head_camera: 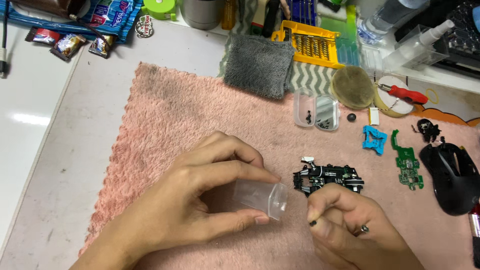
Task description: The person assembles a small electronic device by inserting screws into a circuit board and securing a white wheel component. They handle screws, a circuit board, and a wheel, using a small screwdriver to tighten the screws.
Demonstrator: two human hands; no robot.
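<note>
A small clear zip bag (262, 198) is pinched open-end-right between the left hand's (200, 200) thumb and fingers, near the middle of the pink towel (165, 115). The right hand (345, 220) pinches a tiny black part (313, 223) just beside the bag's mouth, not yet inside. The stripped mouse frame (327, 179) lies just beyond, with the green circuit board (407, 162) and black shell (452, 177) to the right.

A pale table (40, 100) carries a pink towel (165, 115) over most of its top — grubby in patches. Directly on the table lie wrapped sweets (67, 44), a zigzag-patterned cloth (310, 77) at the back edge, and a clear spray bottle (417, 45).
</note>
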